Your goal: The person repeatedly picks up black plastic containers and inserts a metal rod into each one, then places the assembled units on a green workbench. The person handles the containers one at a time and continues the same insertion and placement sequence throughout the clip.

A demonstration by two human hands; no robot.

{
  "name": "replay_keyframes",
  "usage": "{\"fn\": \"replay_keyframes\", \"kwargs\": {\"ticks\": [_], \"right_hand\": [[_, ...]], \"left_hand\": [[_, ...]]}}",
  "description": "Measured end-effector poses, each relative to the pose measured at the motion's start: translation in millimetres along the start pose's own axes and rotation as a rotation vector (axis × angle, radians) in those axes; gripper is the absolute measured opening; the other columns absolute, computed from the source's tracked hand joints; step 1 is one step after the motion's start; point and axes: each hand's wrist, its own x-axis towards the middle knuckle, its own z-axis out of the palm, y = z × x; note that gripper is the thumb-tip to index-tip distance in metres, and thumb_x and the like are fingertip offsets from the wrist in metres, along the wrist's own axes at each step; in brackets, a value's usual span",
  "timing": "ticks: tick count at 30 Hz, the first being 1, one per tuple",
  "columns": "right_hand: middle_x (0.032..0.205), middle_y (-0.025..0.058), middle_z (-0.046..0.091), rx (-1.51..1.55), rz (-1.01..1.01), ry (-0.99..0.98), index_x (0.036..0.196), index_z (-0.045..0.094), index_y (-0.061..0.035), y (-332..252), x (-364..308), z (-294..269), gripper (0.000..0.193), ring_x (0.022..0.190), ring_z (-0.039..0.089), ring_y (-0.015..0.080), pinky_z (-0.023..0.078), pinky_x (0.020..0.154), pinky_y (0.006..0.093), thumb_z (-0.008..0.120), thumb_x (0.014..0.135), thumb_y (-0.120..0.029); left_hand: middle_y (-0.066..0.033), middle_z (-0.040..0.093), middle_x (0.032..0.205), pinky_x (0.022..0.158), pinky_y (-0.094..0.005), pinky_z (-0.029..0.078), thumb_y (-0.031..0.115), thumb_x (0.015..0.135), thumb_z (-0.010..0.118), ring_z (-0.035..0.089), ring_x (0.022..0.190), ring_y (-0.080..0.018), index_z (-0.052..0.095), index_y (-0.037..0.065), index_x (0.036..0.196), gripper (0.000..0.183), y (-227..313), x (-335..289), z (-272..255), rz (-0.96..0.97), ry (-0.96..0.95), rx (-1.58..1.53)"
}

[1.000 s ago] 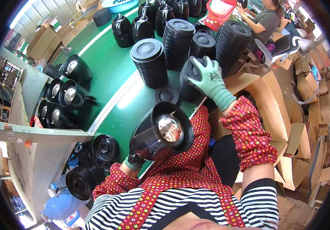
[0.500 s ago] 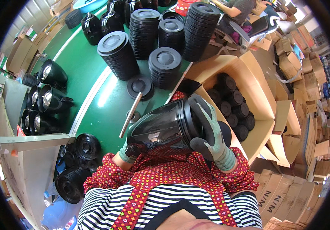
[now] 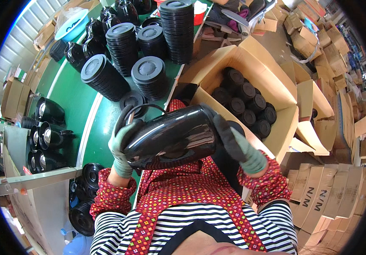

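A glossy black pot-shaped shell [image 3: 174,138] lies sideways in front of my body, held between my two gloved hands. My left hand [image 3: 124,142] wraps round its left end, fingers curled over the far side. Against its right end presses my right hand [image 3: 234,140], with the fingers bent along the rim; that end is mostly hidden. A thin black curved strip [image 3: 155,106] arches above the shell near my left hand. Just beyond lies a small pile of flat black round lids [image 3: 132,102] on the green table [image 3: 95,142].
Tall stacks of black lids [image 3: 121,44] stand farther back. Several black shells with shiny insides [image 3: 49,136] lie at the left. An open carton [image 3: 283,123] at the right holds black round-ended items [image 3: 247,91]. A blue basin [image 3: 73,27] sits at the far left.
The shell has turned, and its ringed right end is now largely covered. My left hand has come up into sight around its left end. The view has shifted too.
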Motion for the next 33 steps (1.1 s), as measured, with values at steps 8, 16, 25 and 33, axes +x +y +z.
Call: {"fn": "replay_keyframes", "kwargs": {"ticks": [8, 16, 25, 33], "right_hand": [[0.165, 0.0238, 0.034, -0.261, -0.748, 0.055, 0.16, 0.036, -0.0007, 2, -1, 14, 0.084, 0.157, 0.026, 0.0383, 0.023, 0.127, 0.0492, 0.066, 0.099, -0.049], [0.158, 0.0196, 0.045, 0.411, 0.016, 0.128, 0.16, 0.035, -0.0003, 10, -17, 11, 0.097, 0.145, 0.047, 0.0292, 0.034, 0.124, 0.0391, 0.047, 0.099, -0.074], [0.141, 0.0189, 0.062, 0.193, -0.158, 0.348, 0.148, 0.053, -0.0037, 16, -19, 29, 0.075, 0.127, 0.062, 0.0274, 0.047, 0.113, 0.0404, 0.046, 0.105, -0.065], [0.158, 0.0162, 0.048, -0.172, -0.703, 0.271, 0.161, 0.035, -0.0019, 11, -16, 24, 0.072, 0.146, 0.047, 0.0254, 0.034, 0.123, 0.0396, 0.039, 0.111, -0.054]], "left_hand": [[-0.0159, 0.076, 0.116, 0.1, -0.0391, 0.058, 0.022, 0.075, 0.093, 0.075, 0.104, -0.0261, 0.069, -0.006, 0.125, 0.062, -27, -11, 21, -0.191, -0.313, -0.31], [-0.0222, 0.071, 0.126, 0.098, -0.0376, 0.059, 0.011, 0.076, 0.09, 0.073, 0.11, -0.0257, 0.066, -0.009, 0.125, 0.058, 43, 36, -7, -0.047, -0.365, 0.009], [-0.0317, 0.065, 0.131, 0.082, -0.0362, 0.065, 0.008, 0.079, 0.088, 0.076, 0.105, -0.0392, 0.068, -0.004, 0.121, 0.049, 60, 54, 2, 0.386, -0.371, 0.104], [-0.0187, 0.069, 0.129, 0.101, -0.0414, 0.056, 0.025, 0.082, 0.088, 0.07, 0.115, -0.0294, 0.064, -0.006, 0.131, 0.062, -34, -9, 25, -0.373, -0.408, -0.543]]}}
